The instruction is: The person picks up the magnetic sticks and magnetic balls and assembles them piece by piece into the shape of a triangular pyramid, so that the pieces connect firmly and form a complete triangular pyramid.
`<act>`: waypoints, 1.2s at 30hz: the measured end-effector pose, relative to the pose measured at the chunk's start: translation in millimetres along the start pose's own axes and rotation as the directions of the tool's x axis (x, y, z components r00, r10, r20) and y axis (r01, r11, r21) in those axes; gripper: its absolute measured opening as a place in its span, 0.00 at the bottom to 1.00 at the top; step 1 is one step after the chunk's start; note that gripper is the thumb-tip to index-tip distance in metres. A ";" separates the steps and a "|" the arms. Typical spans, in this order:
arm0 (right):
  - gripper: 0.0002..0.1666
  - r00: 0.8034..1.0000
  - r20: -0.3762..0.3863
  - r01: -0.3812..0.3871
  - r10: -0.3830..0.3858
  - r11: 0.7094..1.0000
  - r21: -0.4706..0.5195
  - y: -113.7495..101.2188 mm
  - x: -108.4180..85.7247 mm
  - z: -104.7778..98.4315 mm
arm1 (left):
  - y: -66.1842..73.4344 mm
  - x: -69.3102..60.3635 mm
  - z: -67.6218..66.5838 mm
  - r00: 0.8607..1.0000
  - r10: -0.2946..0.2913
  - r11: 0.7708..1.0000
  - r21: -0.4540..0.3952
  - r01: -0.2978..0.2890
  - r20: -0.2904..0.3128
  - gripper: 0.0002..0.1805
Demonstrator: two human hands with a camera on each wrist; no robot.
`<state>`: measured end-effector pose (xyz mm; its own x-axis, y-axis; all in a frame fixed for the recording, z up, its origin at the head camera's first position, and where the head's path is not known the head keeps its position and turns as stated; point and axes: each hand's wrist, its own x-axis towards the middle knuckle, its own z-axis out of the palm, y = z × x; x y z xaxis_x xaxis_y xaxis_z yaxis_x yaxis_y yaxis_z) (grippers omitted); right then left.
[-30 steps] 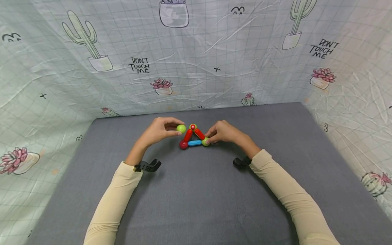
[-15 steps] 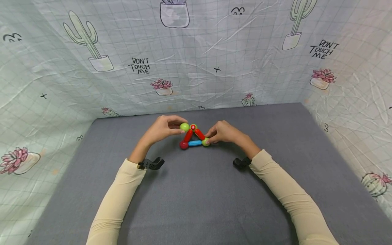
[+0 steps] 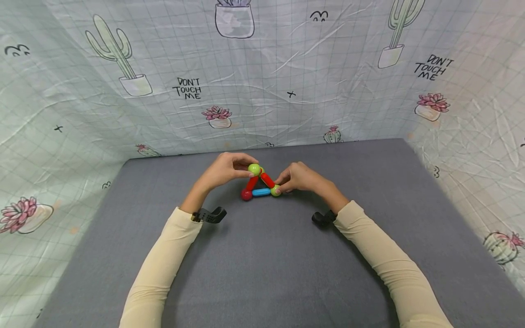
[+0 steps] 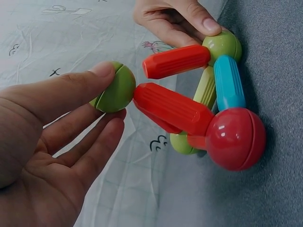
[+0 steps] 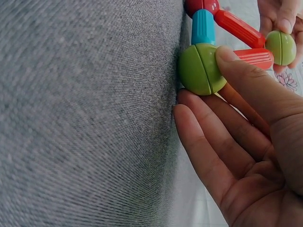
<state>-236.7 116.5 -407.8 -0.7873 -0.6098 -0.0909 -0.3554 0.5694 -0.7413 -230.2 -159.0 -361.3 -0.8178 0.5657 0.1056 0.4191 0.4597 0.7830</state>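
Observation:
My left hand (image 3: 229,171) pinches a green ball (image 4: 116,90) between thumb and fingers. That ball meets the upper end of a red rod (image 4: 175,109), which slants up from a red ball (image 4: 236,139). A blue rod (image 3: 261,192) joins the red ball to a second green ball (image 5: 201,69), low on the tabletop, which my right hand (image 3: 301,176) pinches. From this corner another red rod (image 4: 177,61) leans up, its free end apart from the held ball. Behind, a yellow rod (image 4: 206,87) and a third green ball (image 4: 182,143) are partly hidden.
A dark grey cloth (image 3: 262,264) covers the table under the rods and balls. Behind and at both sides hangs a pale sheet (image 3: 262,68) printed with cacti. Black wrist cameras sit on both wrists.
My left hand has moved right with its green ball, from beside the structure to the tops of the red rods. The right hand keeps its place at the corner ball.

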 end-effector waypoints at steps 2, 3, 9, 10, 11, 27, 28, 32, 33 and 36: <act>0.14 1.000 -0.001 0.000 0.000 1.000 -0.001 0.2 0.0 -0.1 | 0.0 3.1 1.9 1.000 0.005 1.000 0.000 -0.005 0.007 0.17; 0.14 1.000 -0.001 0.001 -0.001 1.000 -0.001 0.1 0.0 -0.2 | 0.6 4.4 2.8 1.000 0.009 1.000 0.001 -0.009 0.012 0.17; 0.15 1.000 0.007 0.001 -0.001 1.000 0.000 -2.2 -0.3 -0.4 | 1.3 8.4 6.7 0.999 0.019 1.000 0.003 -0.019 0.037 0.18; 0.15 1.000 0.008 0.000 0.000 1.000 0.000 -2.5 -0.5 -0.5 | 1.0 8.4 7.0 0.999 0.018 1.000 0.003 -0.018 0.036 0.18; 0.15 1.000 0.008 -0.001 0.001 1.000 -0.001 -2.7 -0.7 -0.6 | 0.8 8.4 7.2 0.999 0.019 1.000 0.002 -0.019 0.035 0.18; 0.14 1.000 0.004 -0.004 0.004 1.000 0.004 -1.9 -0.6 -0.4 | 0.8 8.2 8.9 0.999 0.012 1.000 -0.019 -0.011 0.035 0.18; 0.14 1.000 0.004 -0.003 0.003 1.000 0.003 -2.4 -0.8 -0.3 | 0.8 8.2 9.1 0.999 0.010 1.000 -0.021 -0.010 0.034 0.18; 0.14 1.000 -0.001 -0.005 0.005 1.000 -0.012 -5.7 -3.1 -0.5 | 2.3 7.4 10.5 0.999 0.009 1.000 -0.024 -0.009 0.031 0.19; 0.14 1.000 -0.002 -0.001 0.000 1.000 -0.025 -6.5 -3.7 -0.5 | 2.2 7.3 11.0 1.000 0.010 1.000 -0.021 -0.009 0.030 0.19; 0.14 1.000 -0.008 0.008 -0.009 0.998 -0.064 -7.6 -5.1 0.2 | 3.4 5.8 12.3 0.999 0.009 1.000 -0.012 -0.008 0.031 0.19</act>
<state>-229.9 115.2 -401.9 -0.7883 -0.6102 -0.0793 -0.3932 0.5986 -0.6979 -228.7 -145.7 -365.5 -0.8013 0.5909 0.0933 0.4211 0.4464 0.7896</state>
